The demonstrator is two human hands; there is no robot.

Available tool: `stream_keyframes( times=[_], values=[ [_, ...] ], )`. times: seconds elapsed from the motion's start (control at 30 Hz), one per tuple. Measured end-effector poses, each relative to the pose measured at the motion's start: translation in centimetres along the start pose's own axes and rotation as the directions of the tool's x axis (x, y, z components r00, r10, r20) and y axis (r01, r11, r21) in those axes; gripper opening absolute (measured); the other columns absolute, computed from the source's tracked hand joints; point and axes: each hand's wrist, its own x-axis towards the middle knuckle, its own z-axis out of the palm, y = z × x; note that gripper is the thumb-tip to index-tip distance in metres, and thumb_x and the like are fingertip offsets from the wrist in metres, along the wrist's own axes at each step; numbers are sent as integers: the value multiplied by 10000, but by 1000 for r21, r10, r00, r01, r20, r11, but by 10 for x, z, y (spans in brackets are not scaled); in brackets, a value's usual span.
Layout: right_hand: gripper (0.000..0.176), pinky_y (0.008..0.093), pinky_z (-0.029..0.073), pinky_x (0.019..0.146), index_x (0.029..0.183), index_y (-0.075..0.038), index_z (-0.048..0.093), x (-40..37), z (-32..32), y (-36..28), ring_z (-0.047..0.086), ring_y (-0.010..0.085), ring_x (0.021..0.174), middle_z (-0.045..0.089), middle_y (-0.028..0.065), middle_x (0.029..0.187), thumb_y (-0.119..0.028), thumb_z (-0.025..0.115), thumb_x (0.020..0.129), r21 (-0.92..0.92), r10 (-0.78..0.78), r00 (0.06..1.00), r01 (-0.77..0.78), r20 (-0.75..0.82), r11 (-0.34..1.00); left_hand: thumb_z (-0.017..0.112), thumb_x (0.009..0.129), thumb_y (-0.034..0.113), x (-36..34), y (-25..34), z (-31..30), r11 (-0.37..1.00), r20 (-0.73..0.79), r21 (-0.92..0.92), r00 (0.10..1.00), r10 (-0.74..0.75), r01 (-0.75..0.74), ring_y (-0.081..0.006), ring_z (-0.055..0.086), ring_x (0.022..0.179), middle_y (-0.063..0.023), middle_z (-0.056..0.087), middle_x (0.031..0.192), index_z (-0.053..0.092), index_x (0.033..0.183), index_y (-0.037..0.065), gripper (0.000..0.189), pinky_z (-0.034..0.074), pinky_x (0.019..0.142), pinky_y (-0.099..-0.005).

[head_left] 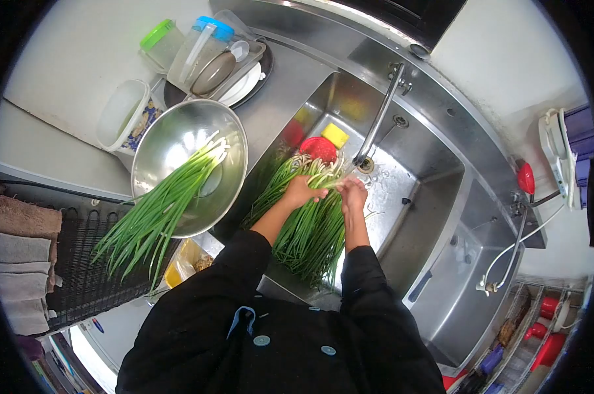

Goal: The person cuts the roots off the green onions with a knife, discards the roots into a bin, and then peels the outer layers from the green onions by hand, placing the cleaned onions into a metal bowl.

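A large bundle of green onions (307, 240) lies in the steel sink (402, 217), white root ends toward the tap (379, 121). My left hand (299, 192) is closed around several stalks near their white ends. Just right of it, my right hand (353, 194) has its fingers pinched at the root ends of these stalks, close below the tap's spout. Behind the bundle sit a red round item (319, 149) and a yellow sponge (336, 135). To the left, more green onions (172, 190) rest in a steel bowl (195, 121), their leaves hanging over its rim.
Left of the sink stand pitchers with blue (215, 27) and green (156, 35) lids, a plastic tub (125, 115) and plates. On the right, a second basin (464, 269) has a knife-like dark handle (420, 286) on its edge. Folded towels (18, 262) hang at the far left.
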Motion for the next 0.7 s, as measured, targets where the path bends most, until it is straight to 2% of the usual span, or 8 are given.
stream_keyframes(
  times=[0.03, 0.1, 0.23, 0.3, 0.43, 0.53, 0.6, 0.7],
  values=[
    [312, 284, 514, 588, 1029, 83, 448, 0, -1, -2, 586, 213, 696, 565, 123, 840, 70, 558, 738, -1, -1, 1000, 1, -2, 1000, 722, 677, 106, 4, -8, 0, 999, -31, -52, 999, 10, -12, -83, 514, 526, -31, 607, 710, 606, 892, 8, 263, 422, 517, -234],
    [408, 304, 515, 681, 1124, 84, 376, 1, -4, -7, 580, 224, 770, 551, 133, 887, 99, 525, 743, 17, 132, 929, -147, 347, 989, 727, 671, 101, 7, -15, -6, 999, -35, -45, 999, 24, -26, -82, 516, 529, -32, 609, 716, 602, 902, 4, 281, 424, 517, -232],
    [435, 314, 504, 752, 1146, 76, 362, -8, -5, -13, 570, 225, 825, 544, 134, 904, 108, 521, 742, -31, 159, 947, -156, 279, 987, 709, 684, 76, 5, -20, -14, 993, 6, -111, 999, 31, -30, -81, 530, 573, -41, 619, 737, 589, 937, 0, 290, 431, 542, -228],
    [481, 319, 509, 742, 1172, 77, 332, -8, -8, -16, 573, 221, 817, 535, 134, 920, 99, 537, 738, 20, 157, 855, -192, 494, 981, 700, 693, 72, 3, -18, -17, 980, 45, -197, 999, 23, -14, -81, 534, 590, -46, 622, 742, 587, 946, 2, 285, 433, 556, -228],
    [488, 297, 508, 741, 1171, 79, 358, -15, -9, -17, 577, 208, 815, 535, 123, 922, 98, 548, 722, -103, 179, 904, -150, 388, 983, 657, 749, 165, -4, -11, -21, 983, 105, -185, 994, 35, -15, -90, 540, 614, -55, 630, 759, 583, 978, 16, 283, 430, 587, -230],
    [494, 291, 498, 744, 1143, 22, 445, -15, -8, -15, 570, 205, 830, 534, 116, 927, 114, 549, 668, -391, 167, 937, -36, 307, 920, 625, 779, 222, -8, -4, -21, 982, 101, -190, 995, 13, 6, -96, 533, 599, -57, 635, 770, 583, 978, 24, 283, 430, 589, -233],
    [486, 303, 484, 717, 1061, -43, 548, -16, -10, -14, 543, 230, 902, 533, 116, 935, 127, 541, 605, -700, -184, 789, 607, 586, 377, 608, 791, 242, -5, -10, -21, 979, 109, -202, 994, -2, 24, -100, 528, 589, -57, 637, 776, 585, 972, 27, 282, 431, 586, -235],
    [422, 339, 418, 798, 1032, -82, 586, -15, -11, -18, 487, 242, 997, 537, 105, 983, 58, 550, 636, -685, -131, 755, 642, 642, 343, 562, 813, 135, 1, -10, -24, 992, 174, -123, 985, -15, 37, -122, 571, 608, -73, 627, 800, 554, 1023, -3, 252, 439, 522, -251]
  ],
)
